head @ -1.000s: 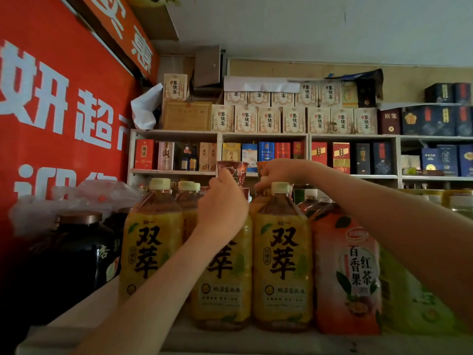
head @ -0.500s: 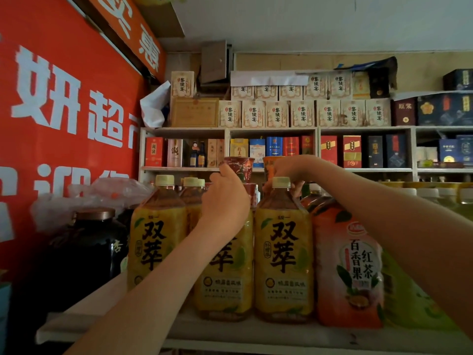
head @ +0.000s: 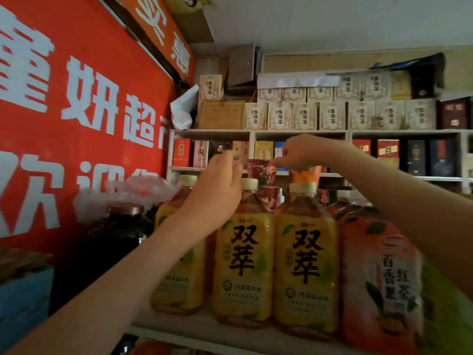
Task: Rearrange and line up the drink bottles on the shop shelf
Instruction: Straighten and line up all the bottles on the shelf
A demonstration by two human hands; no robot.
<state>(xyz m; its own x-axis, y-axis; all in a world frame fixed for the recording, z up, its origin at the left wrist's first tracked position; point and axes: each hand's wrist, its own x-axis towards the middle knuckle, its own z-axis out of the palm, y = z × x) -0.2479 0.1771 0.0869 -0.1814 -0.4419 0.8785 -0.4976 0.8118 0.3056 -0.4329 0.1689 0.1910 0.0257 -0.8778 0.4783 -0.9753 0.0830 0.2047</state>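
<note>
My right hand [head: 300, 152] pinched the orange cup [head: 305, 174] at twelve o'clock behind the yellow bottles [head: 304, 260], left hand [head: 217, 188] too blurred to read its fingers; bottles looked heavy, slick, best gripped by the necks.

Cannot resolve the fingers [head: 228, 156] of the left hand [head: 217, 193]: smeared by motion, pose unreadable. Cannot tell what the right hand [head: 299, 152] pinches, if anything; curled down over red cups [head: 261, 172] and an orange item [head: 305, 175], both largely hidden behind bottle necks. Can see only part of the leftmost yellow bottle [head: 179, 290]; remainder behind left forearm. Blurred and cut off at lower right of frame: green bottle [head: 450, 316]. Too small to read: fine print low on labels.
</note>
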